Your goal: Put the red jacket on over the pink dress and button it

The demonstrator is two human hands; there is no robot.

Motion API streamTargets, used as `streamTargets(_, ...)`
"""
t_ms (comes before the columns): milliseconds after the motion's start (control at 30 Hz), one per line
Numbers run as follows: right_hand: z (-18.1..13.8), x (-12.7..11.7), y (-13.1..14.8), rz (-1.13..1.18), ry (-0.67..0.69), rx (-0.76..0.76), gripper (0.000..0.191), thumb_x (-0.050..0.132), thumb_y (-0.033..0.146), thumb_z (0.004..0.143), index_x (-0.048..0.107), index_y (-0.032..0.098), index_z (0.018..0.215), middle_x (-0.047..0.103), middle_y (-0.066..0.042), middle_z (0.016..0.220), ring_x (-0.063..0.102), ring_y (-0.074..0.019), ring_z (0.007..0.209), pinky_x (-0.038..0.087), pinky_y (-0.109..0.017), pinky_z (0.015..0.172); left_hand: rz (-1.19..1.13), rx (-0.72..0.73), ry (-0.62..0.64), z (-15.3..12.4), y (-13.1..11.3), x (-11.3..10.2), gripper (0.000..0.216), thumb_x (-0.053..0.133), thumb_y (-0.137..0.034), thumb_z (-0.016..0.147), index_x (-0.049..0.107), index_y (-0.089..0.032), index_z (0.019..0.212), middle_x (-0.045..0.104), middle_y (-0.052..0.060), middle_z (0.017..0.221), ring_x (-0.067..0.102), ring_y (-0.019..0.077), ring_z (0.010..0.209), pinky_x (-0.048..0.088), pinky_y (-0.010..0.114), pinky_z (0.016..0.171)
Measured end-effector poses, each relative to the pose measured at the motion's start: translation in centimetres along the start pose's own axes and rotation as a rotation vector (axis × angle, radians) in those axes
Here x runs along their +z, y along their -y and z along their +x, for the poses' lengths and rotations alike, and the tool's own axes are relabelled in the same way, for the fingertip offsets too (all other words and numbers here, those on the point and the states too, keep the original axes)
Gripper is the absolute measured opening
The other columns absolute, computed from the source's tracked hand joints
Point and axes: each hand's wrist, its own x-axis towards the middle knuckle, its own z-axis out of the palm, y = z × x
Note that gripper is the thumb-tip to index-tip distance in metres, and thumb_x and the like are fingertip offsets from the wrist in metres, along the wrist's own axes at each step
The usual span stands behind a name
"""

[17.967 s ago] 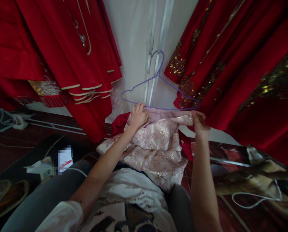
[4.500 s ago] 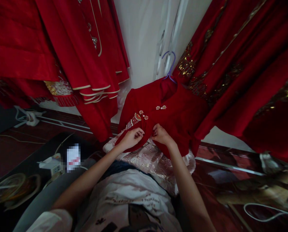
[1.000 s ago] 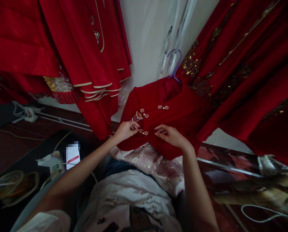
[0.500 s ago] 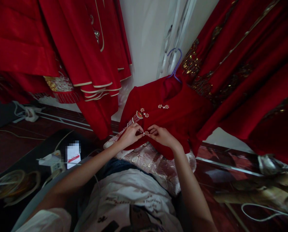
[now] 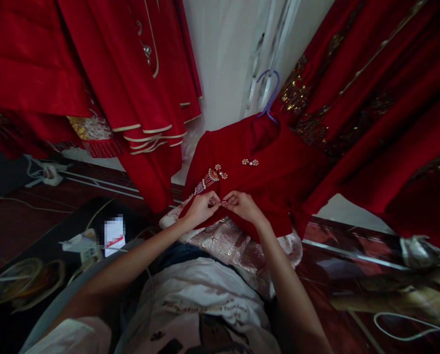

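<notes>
A red garment [image 5: 271,187] on a purple hanger [image 5: 269,98] lies across my lap, over a pale shiny cloth [image 5: 223,241]. My left hand [image 5: 203,207] and my right hand [image 5: 242,204] meet at its lower front, both pinching a small beaded button [image 5: 224,202] that the fingertips partly cover. Above them a pearl flower fastener [image 5: 250,162] sits near the neckline. To the left of it, a beaded tassel ornament [image 5: 210,178] hangs slanting on the cloth, close to my left hand.
Red garments hang at the left [image 5: 105,59] and more with gold embroidery hang at the right [image 5: 367,98]. A low dark table at the left bears a power strip [image 5: 87,246], a white box [image 5: 114,241] and clear tape rolls [image 5: 13,280]. Brown rolls [image 5: 397,295] lie at the lower right.
My right hand has shifted slightly left, so the fingertips of both hands are closer together and cover more of the beaded button. The garment has barely moved.
</notes>
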Motion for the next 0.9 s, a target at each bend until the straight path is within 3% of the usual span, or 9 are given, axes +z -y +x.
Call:
streamTargets(167, -0.6, -1.4, 0.3, 0.011, 0.097, 0.032, 0.016, 0.068, 0.022, 0.074, 0.068, 0.014, 0.088, 0.069, -0.004, 0.073, 0.062, -0.0124, 0.065, 0.049, -0.022, 0.061, 0.078, 0.125, 0.079, 2.0, -0.1, -1.7, 0.01, 0.062, -0.027, 0.085, 0.063, -0.018, 0.09, 0.065, 0.003, 0.086, 0.061, 0.014, 0.078, 0.05, 0.026, 0.074)
streamTargets(333, -2.4, -4.5, 2.0, 0.157, 0.31, -0.03, 0.019, 0.068, 0.024, 0.074, 0.068, 0.014, 0.09, 0.069, -0.003, 0.077, 0.063, -0.0126, 0.07, 0.052, -0.025, 0.068, 0.277, 0.348, -0.043, 6.0, -1.4, -5.6, 0.027, 0.047, -0.023, 0.094, 0.058, -0.021, 0.119, 0.053, 0.009, 0.114, 0.052, 0.0194, 0.105, 0.045, 0.037, 0.094)
streamTargets(467, -3.4, -6.3, 3.1, 0.215, 0.321, -0.055, 0.019, 0.065, 0.023, 0.077, 0.066, 0.016, 0.094, 0.07, -0.003, 0.083, 0.063, -0.0124, 0.074, 0.052, -0.025, 0.07, 0.538, 0.504, 0.07, 8.2, -2.5, -7.3, 0.023, 0.054, -0.028, 0.091, 0.065, -0.02, 0.11, 0.046, 0.012, 0.126, 0.043, 0.0254, 0.115, 0.039, 0.044, 0.1)
streamTargets(600, -3.4, -6.6, 3.0, 0.22, 0.308, -0.056, 0.018, 0.064, 0.021, 0.077, 0.065, 0.016, 0.095, 0.07, -0.003, 0.083, 0.064, -0.0122, 0.074, 0.053, -0.025, 0.07, 0.599, 0.569, 0.178, 9.4, -3.8, -7.8, 0.019, 0.058, -0.031, 0.089, 0.068, -0.018, 0.098, 0.056, 0.01, 0.114, 0.048, 0.0236, 0.107, 0.038, 0.042, 0.097)
streamTargets(767, -2.9, -5.8, 2.7, 0.202, 0.302, -0.079, 0.019, 0.063, 0.019, 0.078, 0.065, 0.016, 0.097, 0.069, -0.003, 0.083, 0.063, -0.0118, 0.073, 0.052, -0.024, 0.068, 0.529, 0.595, 0.241, 10.8, -4.9, -8.4, 0.012, 0.061, -0.028, 0.087, 0.071, -0.022, 0.09, 0.066, 0.002, 0.083, 0.056, 0.0189, 0.093, 0.023, 0.044, 0.111)
streamTargets(900, -2.8, -4.9, 3.0, 0.147, 0.218, -0.097, 0.017, 0.063, 0.021, 0.078, 0.066, 0.016, 0.095, 0.068, -0.003, 0.079, 0.062, -0.0118, 0.07, 0.051, -0.023, 0.065, 0.482, 0.551, 0.311, 12.3, -5.0, -8.3, 0.01, 0.065, -0.029, 0.084, 0.075, -0.028, 0.084, 0.068, -0.001, 0.074, 0.059, 0.0171, 0.082, 0.019, 0.042, 0.114)
